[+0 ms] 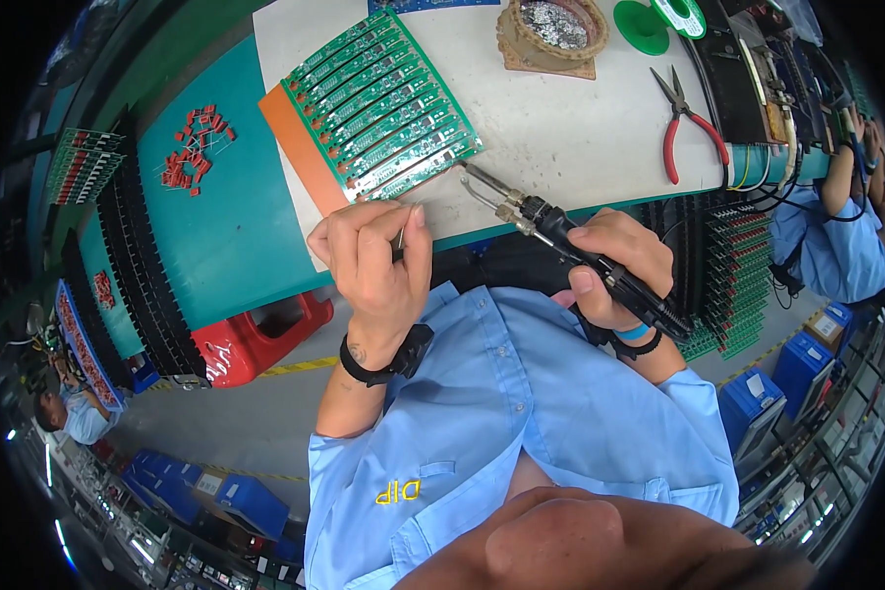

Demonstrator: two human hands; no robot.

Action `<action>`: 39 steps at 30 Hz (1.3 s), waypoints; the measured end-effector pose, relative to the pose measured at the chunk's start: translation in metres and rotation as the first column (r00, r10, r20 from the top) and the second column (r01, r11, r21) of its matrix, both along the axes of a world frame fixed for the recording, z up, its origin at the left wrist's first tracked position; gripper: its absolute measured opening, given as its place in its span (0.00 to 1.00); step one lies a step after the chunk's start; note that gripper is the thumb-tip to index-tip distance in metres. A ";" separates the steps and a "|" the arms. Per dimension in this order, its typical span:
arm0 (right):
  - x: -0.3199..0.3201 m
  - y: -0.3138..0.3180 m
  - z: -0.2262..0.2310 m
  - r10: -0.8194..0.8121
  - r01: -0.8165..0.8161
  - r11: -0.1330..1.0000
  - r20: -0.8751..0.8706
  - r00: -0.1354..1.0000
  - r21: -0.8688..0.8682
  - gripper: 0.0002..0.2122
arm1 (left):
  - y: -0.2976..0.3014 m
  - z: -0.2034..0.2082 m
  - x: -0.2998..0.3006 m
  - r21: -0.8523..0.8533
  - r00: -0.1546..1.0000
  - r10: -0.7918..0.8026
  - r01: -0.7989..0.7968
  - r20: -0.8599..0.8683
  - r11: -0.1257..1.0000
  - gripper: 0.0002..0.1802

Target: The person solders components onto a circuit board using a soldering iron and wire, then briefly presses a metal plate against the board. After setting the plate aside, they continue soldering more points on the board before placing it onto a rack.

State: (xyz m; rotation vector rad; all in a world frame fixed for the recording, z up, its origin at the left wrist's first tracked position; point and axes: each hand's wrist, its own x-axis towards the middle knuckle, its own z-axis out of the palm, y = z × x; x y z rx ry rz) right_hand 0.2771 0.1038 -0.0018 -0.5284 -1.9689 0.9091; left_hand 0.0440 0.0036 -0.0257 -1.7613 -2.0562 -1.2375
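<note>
My right hand (619,264) is wrapped round the black handle of a soldering iron (550,222), which has a thin metal feed tube beside its tip. That tip points up and left, close to the near right corner of a green circuit board panel (388,110). The panel is divided into several long strips and lies tilted, partly over an orange board (307,147). Just below its near edge, my left hand (371,258) is closed in a pinch. Something thin shows between its fingers, too small to make out.
Red leaded components (197,147) lie scattered on the green mat (236,236) at the left. Red-handled pliers (680,128), a brown bowl (509,41) of silvery bits and a green solder spool (680,14) stand along the right and back. Racked boards (742,270) are at my right.
</note>
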 end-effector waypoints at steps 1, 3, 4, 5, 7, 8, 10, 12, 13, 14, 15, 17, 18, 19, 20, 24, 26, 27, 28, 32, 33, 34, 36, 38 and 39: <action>0.001 0.000 0.001 -0.004 0.004 1.000 -0.005 1.000 -0.005 0.15 | -0.001 0.001 0.000 0.002 1.000 -0.001 0.001 0.003 1.000 0.11; 0.003 0.002 0.003 -0.006 0.006 1.000 -0.012 1.000 -0.010 0.15 | -0.003 0.002 -0.001 0.003 1.000 -0.001 0.001 0.004 1.000 0.11; 0.004 0.003 0.004 -0.009 0.009 1.000 -0.011 1.000 -0.011 0.15 | -0.003 0.003 -0.001 0.002 1.000 0.000 0.000 0.002 1.000 0.12; 0.005 0.004 0.004 -0.012 0.012 1.000 -0.009 1.000 -0.012 0.15 | -0.003 0.004 -0.002 0.001 1.000 0.000 0.000 0.000 1.000 0.12; 0.005 0.005 0.005 -0.014 0.014 1.000 -0.007 1.000 -0.013 0.15 | -0.005 0.005 -0.001 0.000 1.000 0.001 -0.001 -0.003 1.000 0.12; 0.005 0.005 0.005 -0.026 0.026 0.999 -0.012 1.000 -0.030 0.16 | -0.007 0.004 -0.001 -0.009 1.000 -0.001 0.001 0.028 1.000 0.11; 0.006 0.005 0.005 -0.050 0.049 0.997 -0.019 0.999 -0.063 0.16 | -0.011 0.002 0.000 -0.026 0.996 -0.005 0.007 0.089 1.000 0.11; 0.004 0.009 0.003 -0.054 0.051 0.998 -0.047 0.997 -0.046 0.15 | -0.013 0.002 0.000 -0.037 0.997 -0.028 0.031 0.076 0.999 0.10; 0.003 0.012 0.002 -0.058 0.056 0.998 -0.074 0.996 -0.030 0.14 | -0.013 0.002 0.000 -0.048 0.996 -0.054 0.057 0.064 0.997 0.10; 0.002 0.013 0.001 -0.062 0.061 0.998 -0.101 0.993 -0.014 0.13 | -0.014 0.003 0.000 -0.059 0.995 -0.079 0.082 0.053 0.995 0.10; 0.003 0.012 0.001 -0.060 0.059 0.998 -0.101 0.993 -0.012 0.13 | -0.016 0.004 0.000 -0.058 0.996 -0.077 0.080 0.053 0.995 0.10; 0.005 0.006 0.000 -0.078 0.074 0.995 -0.064 0.995 -0.063 0.15 | -0.019 0.007 -0.003 -0.095 0.999 -0.050 0.052 0.015 0.994 0.10; 0.005 0.005 -0.001 -0.086 0.082 0.993 -0.045 0.995 -0.087 0.17 | -0.021 0.007 -0.005 -0.113 0.999 -0.037 0.036 -0.004 0.993 0.10; 0.006 0.004 -0.001 -0.082 0.078 0.993 -0.044 0.996 -0.086 0.17 | -0.022 0.007 -0.008 -0.111 0.999 -0.033 0.033 -0.003 0.993 0.10; 0.006 0.004 0.000 -0.079 0.075 0.993 -0.045 0.996 -0.089 0.17 | -0.024 0.006 -0.011 -0.110 1.000 -0.016 0.016 -0.006 0.994 0.10; 0.004 0.004 0.000 -0.070 0.065 0.994 -0.047 0.996 -0.090 0.17 | -0.030 0.006 -0.022 -0.118 0.999 0.041 -0.044 -0.023 0.992 0.10; 0.001 0.005 0.000 -0.073 0.069 0.994 -0.057 0.996 -0.079 0.16 | -0.032 0.007 -0.028 -0.136 0.996 0.078 -0.085 -0.052 0.987 0.10; 0.000 0.005 0.000 -0.064 0.060 0.995 -0.057 0.996 -0.080 0.16 | -0.033 0.006 -0.031 -0.136 0.995 0.087 -0.094 -0.052 0.986 0.10; 0.000 0.006 0.001 -0.059 0.054 0.995 -0.059 0.997 -0.086 0.16 | -0.033 0.005 -0.033 -0.120 0.995 0.097 -0.101 -0.038 0.988 0.10; -0.009 0.014 0.002 -0.022 0.014 0.996 -0.089 0.996 -0.086 0.16 | -0.034 0.004 -0.037 -0.069 0.993 0.121 -0.120 0.015 0.990 0.10; -0.013 0.017 0.003 0.001 -0.010 0.997 -0.114 0.993 -0.072 0.15 | -0.034 0.004 -0.037 -0.047 0.992 0.122 -0.120 0.041 0.992 0.10; -0.017 0.018 0.004 0.024 -0.032 0.998 -0.138 0.990 -0.059 0.14 | -0.033 0.004 -0.037 -0.025 0.990 0.122 -0.120 0.067 0.992 0.11; -0.022 0.019 0.005 0.044 -0.059 0.992 -0.132 0.990 -0.111 0.14 | -0.026 0.007 -0.035 -0.010 0.991 0.117 -0.117 0.063 0.993 0.11; -0.027 0.020 0.007 0.076 -0.102 0.972 -0.128 0.989 -0.211 0.14 | -0.016 0.012 -0.034 0.025 0.994 0.099 -0.100 0.050 0.995 0.11; -0.029 0.021 0.008 0.079 -0.105 0.971 -0.126 0.989 -0.214 0.14 | -0.013 0.012 -0.033 0.022 0.993 0.102 -0.104 0.052 0.994 0.11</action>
